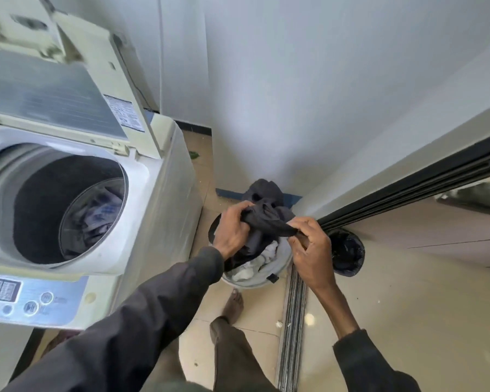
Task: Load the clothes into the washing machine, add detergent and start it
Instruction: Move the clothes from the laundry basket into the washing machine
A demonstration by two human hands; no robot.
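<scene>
We hold the dark garment (266, 219) over the basket (284, 265), left hand (232, 230) and right hand (311, 250) each gripping one end, and the open drum (40, 207) of the washing machine (164, 193) lies to our left, nearer the left hand.

Black-lined bin (347, 251) by sliding door track (293, 321); green scrap (194, 155) on tile floor (408, 306) nr wall (323, 80).

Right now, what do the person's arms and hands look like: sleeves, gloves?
Both bare: left hand, right hand; no gloves, rings or watch visible. Both arms wear loose dark sleeves; the left sleeve reaches the wrist, the right sleeve stops partway up the forearm.
</scene>
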